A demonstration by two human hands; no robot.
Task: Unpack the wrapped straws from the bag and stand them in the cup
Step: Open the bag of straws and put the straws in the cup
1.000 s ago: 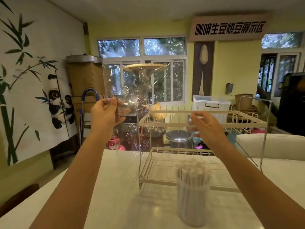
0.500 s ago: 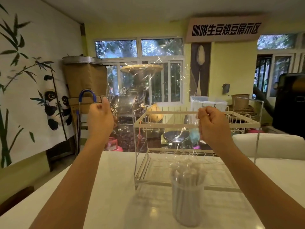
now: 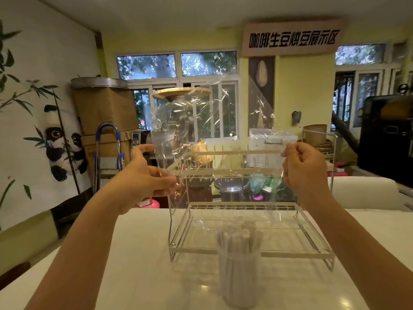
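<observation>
Fingers point(image 3: 156, 182) of the left hand point(image 3: 143, 175) are curled and pinched shut on the left edge of the big clear crinkly plastic bag point(image 3: 207, 130). The right hand point(image 3: 306, 168) is closed in a loose fist and grips the right edge of the same bag. Both hands hold the bag up in the air, stretched flat between them, above the table and in front of the rack. You can see right through it, and it looks empty.

Under the hands lies the wide shiny white table point(image 3: 134, 265). On it stands the two-level white wire dish rack point(image 3: 250, 251), past the cup.

Near the front edge of the table, just in front of the rack, stands the clear plastic cup point(image 3: 240, 285). It is upright. A bunch of white paper-wrapped straws point(image 3: 237, 240) stands inside it, and their tops stick out above the rim.

Far back on the left is a wall picture of a black and white panda point(image 3: 60, 151) with green bamboo leaves.
</observation>
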